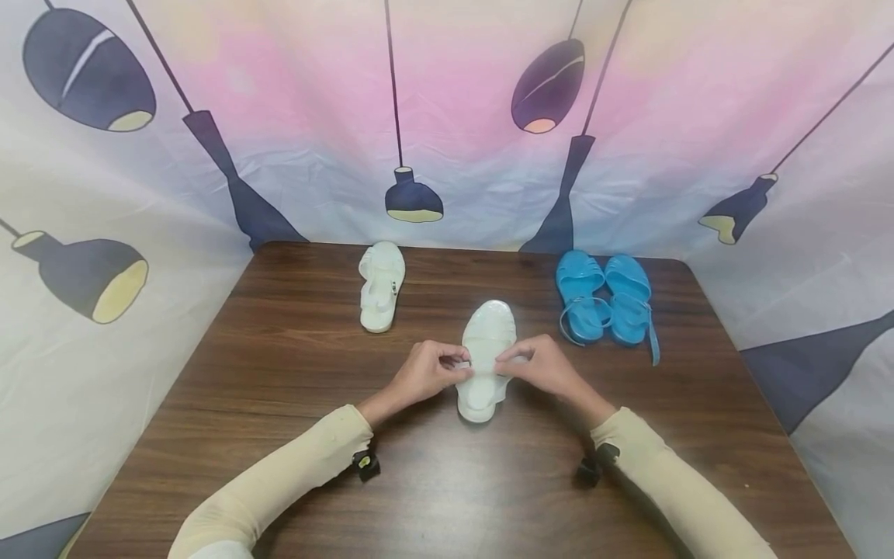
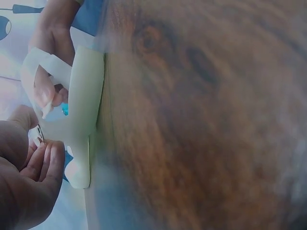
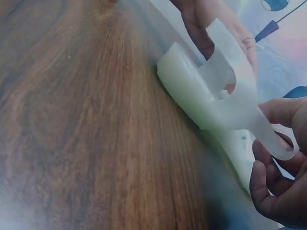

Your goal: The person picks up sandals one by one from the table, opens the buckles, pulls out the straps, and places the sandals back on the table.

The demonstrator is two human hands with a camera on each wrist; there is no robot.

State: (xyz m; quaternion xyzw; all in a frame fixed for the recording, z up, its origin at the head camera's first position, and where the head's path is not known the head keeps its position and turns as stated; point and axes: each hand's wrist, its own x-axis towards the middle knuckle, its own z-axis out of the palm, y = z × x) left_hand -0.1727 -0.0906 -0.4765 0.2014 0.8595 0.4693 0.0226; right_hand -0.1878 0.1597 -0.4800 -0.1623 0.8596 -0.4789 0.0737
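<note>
A white sandal point(image 1: 490, 324) lies sole down on the wooden table, its toe pointing away from me. At its left side my left hand point(image 1: 431, 368) pinches a small metal buckle point(image 2: 41, 132) between thumb and fingers. On the other side my right hand point(image 1: 548, 365) holds the free end of the sandal's white strap point(image 3: 282, 148), which curves out to the fingers in the right wrist view. The heel part point(image 3: 180, 79) of the sandal rests on the tabletop.
Another white sandal point(image 1: 380, 289) lies farther back on the left. Two blue sandals point(image 1: 583, 272) stand side by side at the back right, one with a loose strap point(image 1: 653, 341). The brown table point(image 1: 279, 404) meets a printed curtain point(image 1: 314, 171) behind.
</note>
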